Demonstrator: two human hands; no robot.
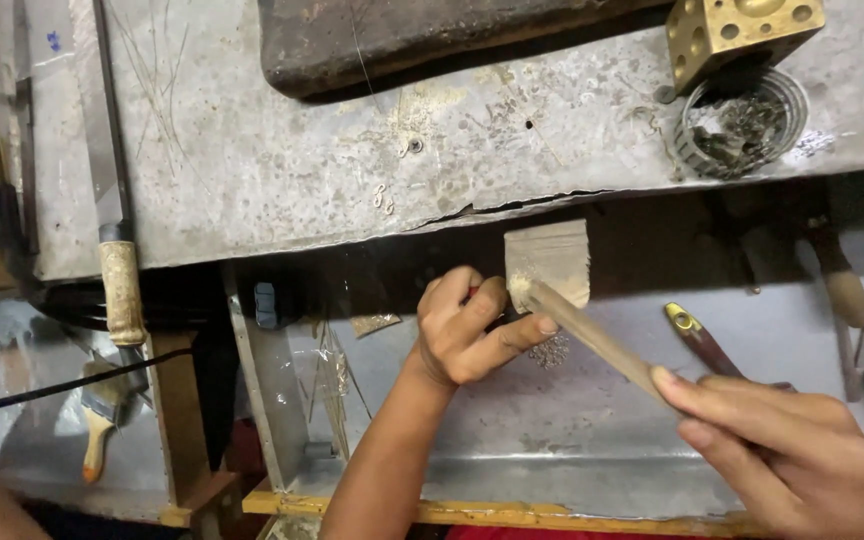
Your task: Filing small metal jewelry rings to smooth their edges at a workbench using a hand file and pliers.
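Head view: left hand [467, 335] pinches a small workpiece, hidden by fingers, braced against wooden bench peg [549, 262] for support. Right hand [787, 440] grips flat file [592, 335], tip laid across the peg.

Two hands work near the middle: a left hand [467, 335] and a right hand [787, 450]. One flat file [592, 340] crosses between them. One wooden peg [549, 262] juts from the desk [252, 150]. One brass block [742, 32] and one round tin [742, 125] sit far right. One paintbrush [102, 425] lies near left.
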